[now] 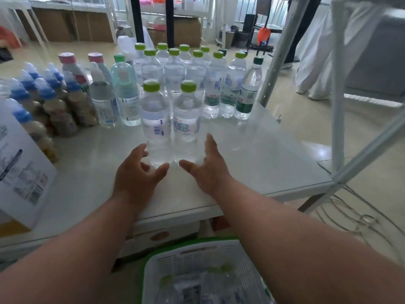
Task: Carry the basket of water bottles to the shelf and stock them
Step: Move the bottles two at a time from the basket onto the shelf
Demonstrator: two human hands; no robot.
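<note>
Two clear water bottles with light-green caps stand side by side on the white shelf board [252,159]: the left bottle [156,126] and the right bottle [187,126]. My left hand [137,174] is open just in front of the left bottle's base, fingers spread beside it. My right hand [207,165] is open beside the right bottle's base, its fingers straight along the bottle's right side. Neither hand grips a bottle. Behind them stand several more green-capped bottles [215,84]. A white basket with a green rim [197,275] sits below, holding more bottles.
Left of the water stand blue-capped drink bottles [46,102], pink-capped bottles [72,66] and a white carton [19,170]. White shelf uprights [338,119] rise at the right. A cardboard box [164,235] sits under the shelf. Cables lie on the floor at right.
</note>
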